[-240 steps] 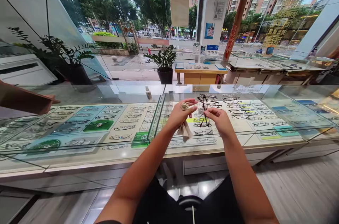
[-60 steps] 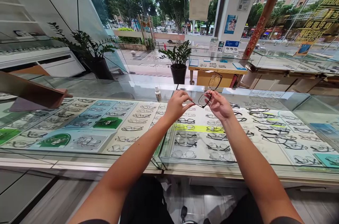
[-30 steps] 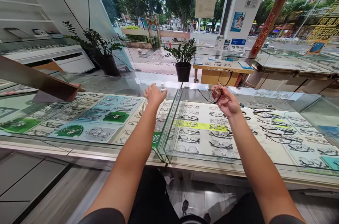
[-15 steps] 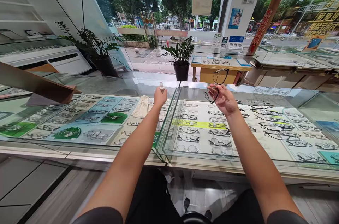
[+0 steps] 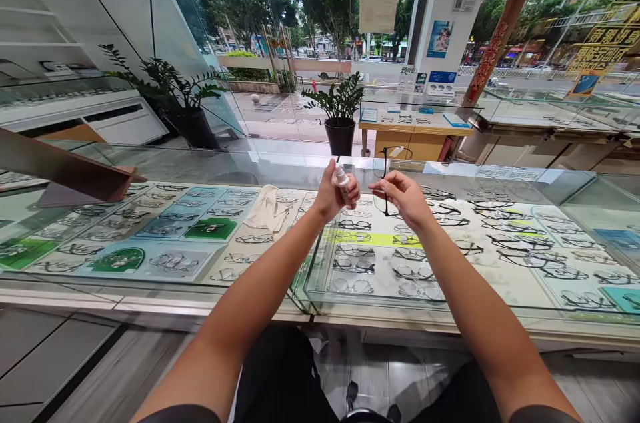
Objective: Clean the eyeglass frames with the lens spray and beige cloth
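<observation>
My left hand (image 5: 334, 195) is wrapped round a small white spray bottle (image 5: 343, 177), its nozzle pointing up. Just to the right, my right hand (image 5: 403, 197) pinches a pair of black-framed glasses (image 5: 385, 176), held upright with one lens above the fingers and one below. Bottle and glasses are apart, over the glass display counter (image 5: 313, 269). A cream cloth (image 5: 267, 209) lies crumpled on the counter to the left of my left hand.
Rows of glasses (image 5: 354, 266) fill the display on both sides. At the far left a brown slanted board (image 5: 65, 166) juts over the counter. Beyond the counter stand a potted plant (image 5: 341, 136) and a wooden table (image 5: 415, 143) with more glasses.
My left hand has moved right with the bottle, towards the glasses. My right hand has moved slightly left and lower, and the glasses have turned to stand more upright.
</observation>
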The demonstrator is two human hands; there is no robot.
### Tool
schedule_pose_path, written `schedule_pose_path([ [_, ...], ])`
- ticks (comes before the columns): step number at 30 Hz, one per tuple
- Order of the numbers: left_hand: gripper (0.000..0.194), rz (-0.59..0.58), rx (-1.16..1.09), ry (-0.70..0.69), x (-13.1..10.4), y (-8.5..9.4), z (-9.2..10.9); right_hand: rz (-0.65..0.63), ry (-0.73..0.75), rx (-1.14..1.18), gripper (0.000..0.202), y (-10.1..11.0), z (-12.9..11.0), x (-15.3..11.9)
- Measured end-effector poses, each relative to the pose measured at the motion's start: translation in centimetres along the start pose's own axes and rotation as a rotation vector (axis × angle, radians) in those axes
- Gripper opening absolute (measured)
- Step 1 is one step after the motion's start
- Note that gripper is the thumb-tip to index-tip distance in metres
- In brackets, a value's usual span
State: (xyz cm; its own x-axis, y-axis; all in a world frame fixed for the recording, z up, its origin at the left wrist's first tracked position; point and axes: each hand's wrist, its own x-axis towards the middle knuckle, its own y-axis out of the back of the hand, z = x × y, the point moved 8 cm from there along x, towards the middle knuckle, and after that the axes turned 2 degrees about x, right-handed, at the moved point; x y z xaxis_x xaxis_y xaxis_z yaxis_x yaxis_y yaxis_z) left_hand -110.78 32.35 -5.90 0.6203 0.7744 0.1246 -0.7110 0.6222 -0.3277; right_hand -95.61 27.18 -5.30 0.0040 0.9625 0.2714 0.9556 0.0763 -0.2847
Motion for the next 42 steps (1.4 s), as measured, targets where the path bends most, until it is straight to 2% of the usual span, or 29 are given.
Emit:
schedule_pose_path([
  [3,0.086,-0.06,-0.028,0.044,-0.2,-0.6,-0.1,-0.025,-0.036,-0.006,0.051,-0.6,0.6,-0.2],
  [8,0.085,-0.09,0.041,0.068,-0.2,-0.2,-0.5,-0.043,-0.08,0.005,0.05,-1.1,1.3,-0.5],
  [14,0.084,-0.011,0.329,-0.02,0.1,0.9,-0.8,-0.108,-0.146,0.039,0.048,-2.2,2.0,-1.1],
  [19,0.082,0.05,0.595,-0.097,0.5,1.2,-0.8,-0.194,-0.184,0.068,0.046,-3.3,1.9,-1.6],
  [29,0.079,0.071,0.556,-0.094,0.5,1.4,-0.7,-0.229,-0.198,0.09,0.044,-3.3,1.8,-1.7],
  [32,0.081,0.022,0.55,-0.098,0.3,1.3,-0.6,-0.156,-0.159,0.108,0.044,-2.4,1.6,-1.3],
  [36,0.083,-0.101,0.706,-0.105,-0.1,0.1,-0.8,-0.004,-0.052,0.195,0.047,-1.1,1.0,-0.6],
  [39,0.078,-0.126,0.786,-0.138,-0.2,-0.7,-0.9,0.006,0.0,0.218,0.047,-1.2,0.9,-0.4],
  [42,0.075,-0.099,0.834,-0.139,-0.2,-0.8,-0.9,0.011,0.01,0.191,0.046,-1.5,1.0,-0.4],
])
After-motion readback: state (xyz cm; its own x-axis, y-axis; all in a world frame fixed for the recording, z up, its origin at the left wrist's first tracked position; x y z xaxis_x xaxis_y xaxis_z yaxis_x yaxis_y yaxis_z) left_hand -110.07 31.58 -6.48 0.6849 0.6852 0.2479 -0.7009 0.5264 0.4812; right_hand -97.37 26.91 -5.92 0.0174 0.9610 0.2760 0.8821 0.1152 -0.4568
